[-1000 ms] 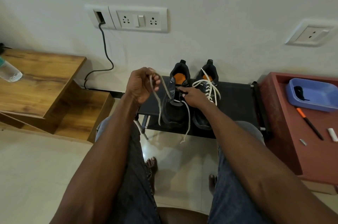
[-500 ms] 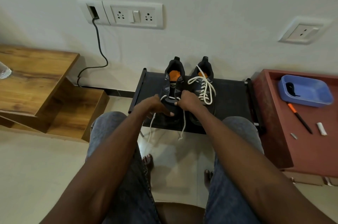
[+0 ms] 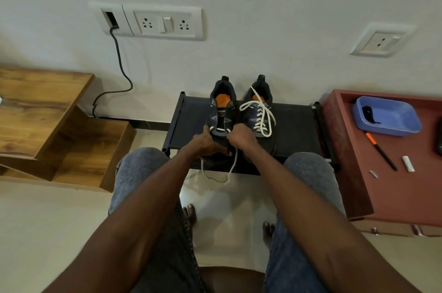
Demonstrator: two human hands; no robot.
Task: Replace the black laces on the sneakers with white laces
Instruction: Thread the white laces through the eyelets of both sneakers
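Two sneakers stand side by side on the rack [image 3: 296, 130]. The left shoe [image 3: 221, 115], nearest the rack's left end, has a white lace [image 3: 230, 168] through its lowest eyelets only, ends hanging off the rack's front. The left hand [image 3: 208, 143] grips its toe; the right hand [image 3: 240, 137] pinches the lace. The right shoe [image 3: 259, 113] is fully laced white.

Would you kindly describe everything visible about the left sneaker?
The left sneaker is dark with grey panels and an orange insole, standing upright on the black rack, heel toward the wall. A white lace crosses only its lowest eyelets; the ends dangle below. The left hand and right hand cover its toe.
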